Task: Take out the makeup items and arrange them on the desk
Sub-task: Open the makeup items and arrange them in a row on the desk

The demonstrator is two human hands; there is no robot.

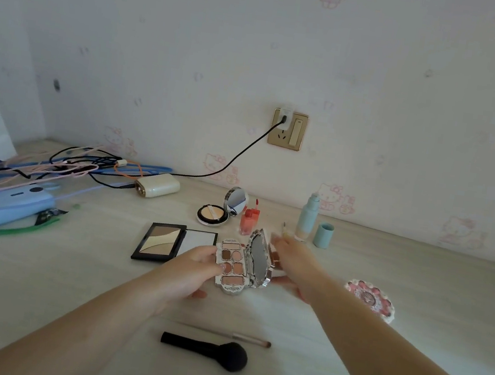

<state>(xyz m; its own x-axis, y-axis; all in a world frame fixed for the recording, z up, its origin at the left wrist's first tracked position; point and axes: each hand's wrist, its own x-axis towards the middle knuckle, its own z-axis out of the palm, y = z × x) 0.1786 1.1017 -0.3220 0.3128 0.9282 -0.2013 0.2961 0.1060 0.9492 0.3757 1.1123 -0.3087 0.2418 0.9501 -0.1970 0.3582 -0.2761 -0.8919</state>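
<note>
Left hand [196,267] grips the near-left edge of the open eyeshadow palette [232,266], thumb on the pan side, fingers curled beneath. Right hand [296,262] is behind the palette's raised mirror lid [257,257], fingers spread loosely; motion blur prevents confirming whether it grips the lid or anything else. The palette sits at mid-bench, low over the surface; contact with the bench [36,278] cannot be determined.

Items laid out on the bench:
- Black contour compact [161,240], open, just left of the palette, its lid flat beside it.
- Round cushion compact [213,214], open, mirror upright, behind the black compact.
- Red lip tint bottle [248,219], upright, just right of the cushion compact.
- Pale blue-to-peach bottle [307,218], upright, with its blue cap [323,234] standing just beside it.
- Round floral pink case [371,300], to the right of the right forearm.
- Black powder brush [207,351] and a slim brush [228,334], lying near the front edge, parallel and close together.

At far left: tangled cables [68,163], a white power bank [158,186] and a blue device [11,205].
</note>
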